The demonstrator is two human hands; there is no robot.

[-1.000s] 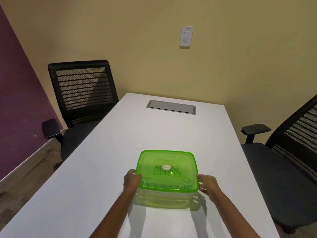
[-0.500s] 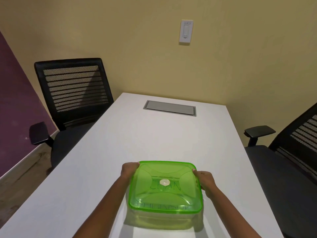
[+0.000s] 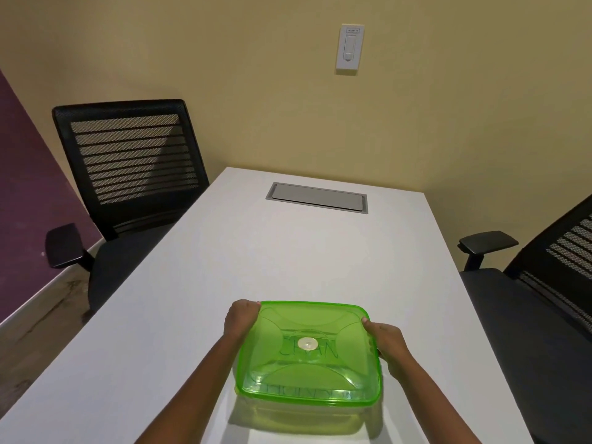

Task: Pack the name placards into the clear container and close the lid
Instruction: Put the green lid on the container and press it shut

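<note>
A clear square container (image 3: pixel 304 418) stands on the white table (image 3: pixel 256 257), near its front edge. A translucent green lid (image 3: pixel 307 354) with a small white disc at its centre covers it. Through the lid I read dark lettering of name placards (image 3: pixel 320 350) lying inside. My left hand (image 3: pixel 240 317) grips the lid's far left corner. My right hand (image 3: pixel 386 342) holds the lid's right edge, thumb on the rim. Whether the lid is fully sealed all around cannot be told.
A grey cable hatch (image 3: pixel 317 197) is set into the table's far end. A black mesh chair (image 3: pixel 128 174) stands at the left, another black chair (image 3: pixel 551 283) at the right. A wall switch (image 3: pixel 349 48) hangs on the yellow wall.
The container has come closer to me on the table. Both hands have shifted from the lid's near corners to its far left corner and right edge.
</note>
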